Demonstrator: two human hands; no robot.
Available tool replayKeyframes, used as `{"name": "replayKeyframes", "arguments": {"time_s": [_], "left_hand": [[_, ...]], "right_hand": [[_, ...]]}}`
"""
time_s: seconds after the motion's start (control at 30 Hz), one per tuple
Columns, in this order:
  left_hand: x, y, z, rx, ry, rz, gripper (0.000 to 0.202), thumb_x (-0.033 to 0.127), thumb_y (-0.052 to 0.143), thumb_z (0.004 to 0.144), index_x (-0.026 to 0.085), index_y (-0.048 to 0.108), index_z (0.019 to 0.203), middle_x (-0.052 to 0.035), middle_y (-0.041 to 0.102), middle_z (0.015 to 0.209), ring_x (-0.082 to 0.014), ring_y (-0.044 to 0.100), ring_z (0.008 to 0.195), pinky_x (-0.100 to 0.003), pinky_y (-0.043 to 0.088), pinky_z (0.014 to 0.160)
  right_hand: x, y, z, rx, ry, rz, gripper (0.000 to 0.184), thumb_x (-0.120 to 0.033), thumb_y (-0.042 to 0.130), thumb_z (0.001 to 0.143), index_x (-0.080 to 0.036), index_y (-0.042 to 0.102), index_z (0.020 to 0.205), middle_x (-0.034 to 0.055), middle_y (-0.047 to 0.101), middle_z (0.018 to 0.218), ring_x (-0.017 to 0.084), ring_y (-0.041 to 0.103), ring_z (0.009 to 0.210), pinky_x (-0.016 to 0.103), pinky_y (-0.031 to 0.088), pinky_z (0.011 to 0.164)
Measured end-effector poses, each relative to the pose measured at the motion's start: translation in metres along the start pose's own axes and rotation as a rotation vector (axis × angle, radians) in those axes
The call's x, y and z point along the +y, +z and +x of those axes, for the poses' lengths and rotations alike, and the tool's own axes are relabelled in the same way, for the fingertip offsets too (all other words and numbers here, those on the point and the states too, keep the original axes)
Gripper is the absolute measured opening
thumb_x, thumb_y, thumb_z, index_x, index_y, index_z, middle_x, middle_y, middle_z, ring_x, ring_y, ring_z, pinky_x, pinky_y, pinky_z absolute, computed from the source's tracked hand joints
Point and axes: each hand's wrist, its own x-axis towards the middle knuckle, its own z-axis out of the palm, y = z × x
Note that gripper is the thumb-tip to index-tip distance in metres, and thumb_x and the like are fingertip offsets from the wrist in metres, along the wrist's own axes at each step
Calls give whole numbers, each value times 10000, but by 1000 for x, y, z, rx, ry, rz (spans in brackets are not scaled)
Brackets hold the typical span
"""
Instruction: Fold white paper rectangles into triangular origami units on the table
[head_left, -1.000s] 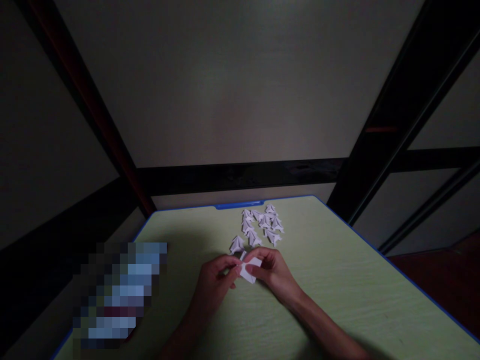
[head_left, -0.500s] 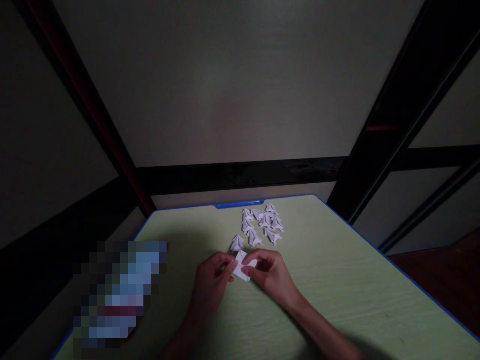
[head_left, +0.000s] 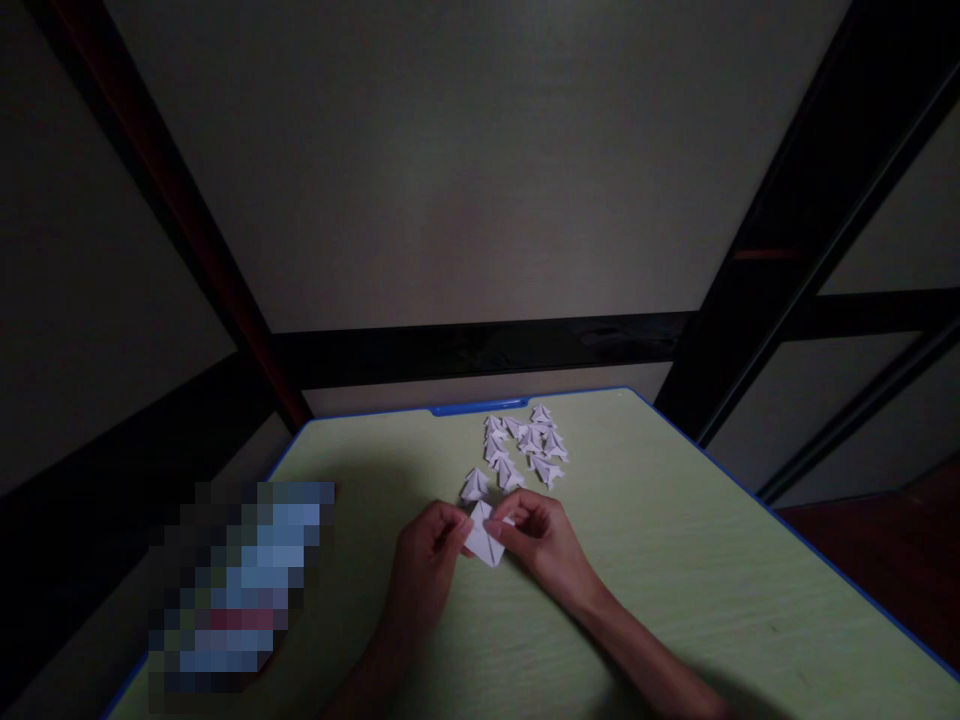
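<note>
A small white folded paper piece (head_left: 484,537) is held between both hands just above the pale green table (head_left: 675,590). My left hand (head_left: 427,555) pinches its left side with curled fingers. My right hand (head_left: 544,540) pinches its right edge between thumb and forefinger. Just beyond the hands lies a cluster of several finished white folded paper pieces (head_left: 525,447), with one folded paper piece (head_left: 474,485) apart from the rest, nearest my left hand.
The table has a blue rim (head_left: 472,408) and stands against a dim wall with dark beams. A blurred-out patch (head_left: 240,585) covers the table's left front part. A dark reddish floor (head_left: 885,550) shows to the right.
The paper piece has been turned in my fingers and now shows a pointed, creased face. Both hands have stayed in about the same place.
</note>
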Motion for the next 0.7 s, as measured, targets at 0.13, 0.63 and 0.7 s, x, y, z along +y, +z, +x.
{"name": "replayKeyframes", "arguments": {"time_s": [0.13,0.63,0.7], "left_hand": [[-1,0,1,-77,-16,-31,122,178,505,628,149,481,512,36,488,457,-100,478,458,-193,369,460],[1,0,-1,-173,-47,-84,107,159,515,617,137,499,514,34,493,461,-94,485,449,-185,380,447],[1,1,-1,-169,-50,-84,105,161,521,611,138,502,511,33,495,461,-96,488,449,-185,381,445]], "right_hand": [[-1,-4,3,-83,54,88,259,-219,702,483,-137,462,538,-59,465,454,43,377,411,170,262,406],[-5,-9,4,-245,99,152,321,-241,689,515,-160,388,591,-92,432,427,23,349,357,151,226,374],[-5,-9,4,-250,92,147,321,-242,687,517,-163,385,591,-96,420,428,24,341,359,152,225,374]]}}
